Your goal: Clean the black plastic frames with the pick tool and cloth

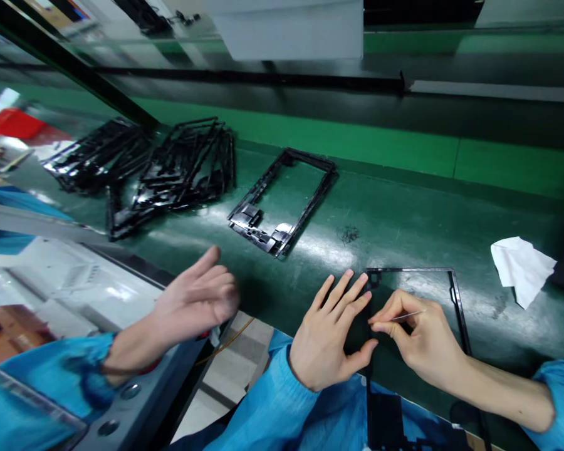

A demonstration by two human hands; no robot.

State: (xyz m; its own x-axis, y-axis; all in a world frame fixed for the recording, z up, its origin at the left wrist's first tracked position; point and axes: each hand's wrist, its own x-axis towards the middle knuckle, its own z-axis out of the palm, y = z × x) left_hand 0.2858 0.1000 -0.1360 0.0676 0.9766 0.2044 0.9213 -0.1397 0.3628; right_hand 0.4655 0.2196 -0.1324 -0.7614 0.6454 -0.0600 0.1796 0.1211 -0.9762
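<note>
Blk frame (pixel 461 313), one side btwn L hand (pixel 326 341) & R hand (pixel 423 332).

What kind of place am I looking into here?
Probably a factory assembly or finishing line: similar black frames lie heaped on a green workbench, the right hand holds a thin tool at another frame, and a co-worker's blue sleeve shows alongside.

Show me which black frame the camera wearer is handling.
The black frame at lower right, with the left hand at its edge and right hand over its opening; the other frames lie farther back.
</note>
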